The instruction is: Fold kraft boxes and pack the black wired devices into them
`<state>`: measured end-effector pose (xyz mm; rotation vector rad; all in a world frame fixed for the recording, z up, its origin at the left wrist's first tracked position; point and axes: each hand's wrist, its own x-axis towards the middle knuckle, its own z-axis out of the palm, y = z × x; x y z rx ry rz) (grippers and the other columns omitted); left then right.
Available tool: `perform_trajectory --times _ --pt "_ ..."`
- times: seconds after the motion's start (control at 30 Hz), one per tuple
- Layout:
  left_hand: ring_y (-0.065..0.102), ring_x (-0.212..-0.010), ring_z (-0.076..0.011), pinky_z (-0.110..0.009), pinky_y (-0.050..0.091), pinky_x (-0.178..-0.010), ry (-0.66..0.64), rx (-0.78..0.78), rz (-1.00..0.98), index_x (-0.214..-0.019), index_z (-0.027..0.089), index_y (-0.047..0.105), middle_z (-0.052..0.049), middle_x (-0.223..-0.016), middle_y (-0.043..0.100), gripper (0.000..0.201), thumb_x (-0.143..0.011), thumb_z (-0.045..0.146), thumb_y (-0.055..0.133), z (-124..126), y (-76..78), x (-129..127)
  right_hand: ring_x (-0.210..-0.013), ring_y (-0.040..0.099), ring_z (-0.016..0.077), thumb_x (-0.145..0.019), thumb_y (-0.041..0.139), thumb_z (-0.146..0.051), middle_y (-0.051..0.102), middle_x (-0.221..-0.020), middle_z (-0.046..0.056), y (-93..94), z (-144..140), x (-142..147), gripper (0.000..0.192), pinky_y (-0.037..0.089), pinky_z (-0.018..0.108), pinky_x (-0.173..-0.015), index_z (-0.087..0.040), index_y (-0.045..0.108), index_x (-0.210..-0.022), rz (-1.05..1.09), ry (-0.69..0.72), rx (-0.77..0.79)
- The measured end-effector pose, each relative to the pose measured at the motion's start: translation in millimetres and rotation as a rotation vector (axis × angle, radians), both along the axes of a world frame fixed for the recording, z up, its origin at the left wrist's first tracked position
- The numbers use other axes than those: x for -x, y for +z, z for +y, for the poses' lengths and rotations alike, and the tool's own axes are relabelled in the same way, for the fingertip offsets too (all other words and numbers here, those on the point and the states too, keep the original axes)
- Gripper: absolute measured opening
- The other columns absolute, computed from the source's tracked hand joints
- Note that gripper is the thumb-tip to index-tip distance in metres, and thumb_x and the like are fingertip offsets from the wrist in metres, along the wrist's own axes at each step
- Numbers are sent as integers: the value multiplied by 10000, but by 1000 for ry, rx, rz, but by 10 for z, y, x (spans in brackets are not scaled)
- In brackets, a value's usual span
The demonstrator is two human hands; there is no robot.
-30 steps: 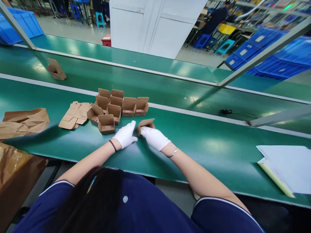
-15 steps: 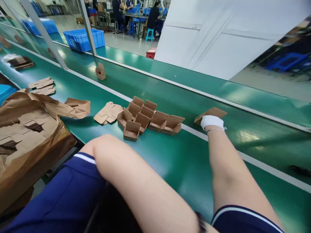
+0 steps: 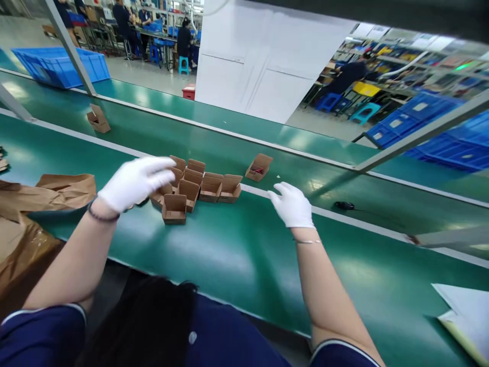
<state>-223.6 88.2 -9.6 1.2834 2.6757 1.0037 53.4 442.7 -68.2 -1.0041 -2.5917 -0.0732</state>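
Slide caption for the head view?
White-gloved left hand and right hand, both open, over green worktop with brown cardboard boxes.

Beyond your right fingers (image 3: pixel 276 198) you find a white panel (image 3: pixel 263 56); to their right, a small black object (image 3: pixel 344 205); farther right, stacked blue crates (image 3: pixel 408 116). Beyond and left of your left fingers (image 3: pixel 155 164) stands a blue bin (image 3: pixel 69 69).

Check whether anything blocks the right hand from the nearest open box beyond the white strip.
Nothing visible stands up between the right hand and that open box. Only the white strip runs along the box's near side, and it looks low.
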Motion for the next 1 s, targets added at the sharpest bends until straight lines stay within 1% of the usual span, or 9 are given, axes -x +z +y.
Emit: perform_trajectory --times 0.1,0.17,0.27,0.37,0.47,0.6,0.77,0.9,1.0 --pt "601 -1210 -379 -488 472 -1022 405 287 -13 -1253 107 606 -214 -1298 648 657 -814 595 617 168 -323 700 -1212 608 299 -928 516 -458 672 -1291 146 -152 -289 -295 411 487 450 -1034 -180 734 -1139 62 66 108" --pt "604 -1184 -405 -463 495 -948 534 435 -148 -1259 55 555 -275 -1281 625 790 -760 660 659 174 -590 957 -1204 623 306 -915 514 -505 686 -1275 125 -259 -429 -402 425 494 467 -1035 -210 740 -1122 113 110 156" --pt "587 -1186 -386 -422 479 -934 621 437 -175 -1241 65 528 -269 -1292 607 806 -714 645 716 136 -873 1063 -1170 645 317 -884 532 -546 697 -1258 87 -386 -537 -466 397 518 497 -1003 -277 745 -1083 187 146 194" --pt "610 -1133 -341 -394 473 -929 648 404 -141 -1141 95 579 -225 -1232 645 542 -812 518 667 77 -905 1064 -1149 658 321 -871 541 -557 706 -1243 68 -399 -596 -450 377 538 504 -973 -308 747 -1066 218 181 249" --pt "605 -1156 -342 -418 466 -952 664 353 -78 -1206 105 562 -221 -1271 622 471 -930 482 507 -27 -732 1031 -1181 644 331 -866 550 -565 698 -1266 71 -277 -750 -333 385 523 522 -998 -301 748 -1065 252 202 318" --pt "575 -1232 -351 -441 433 -1043 560 43 130 -1324 136 535 -200 -1336 603 545 -961 533 447 23 -444 632 -1179 650 290 -876 605 -551 701 -1260 81 -18 -1270 38 413 482 501 -1075 -272 718 -1160 478 289 585" --pt "601 -1233 -295 -403 440 -1097 118 -372 241 -1220 165 644 -149 -1277 671 494 -930 547 527 413 -283 -366 -1313 557 273 -778 759 -549 515 -1501 95 169 -1825 639 664 524 434 -1038 -274 580 -1356 886 603 1056" --pt "680 -1046 -229 -365 526 -997 -82 -580 -109 -1007 193 688 -95 -1071 732 423 -984 521 422 630 -286 -884 -1262 578 250 -765 775 -498 531 -1466 105 158 -1794 736 424 501 412 -1046 -229 669 -1074 1073 522 1065" --pt "680 -907 -184 -333 565 -880 -217 -716 -517 -927 219 641 -50 -970 707 402 -993 534 400 756 -352 -1120 -1056 643 199 -769 749 -467 656 -1183 73 79 -1705 655 324 512 395 -998 -227 581 -907 1283 402 996"
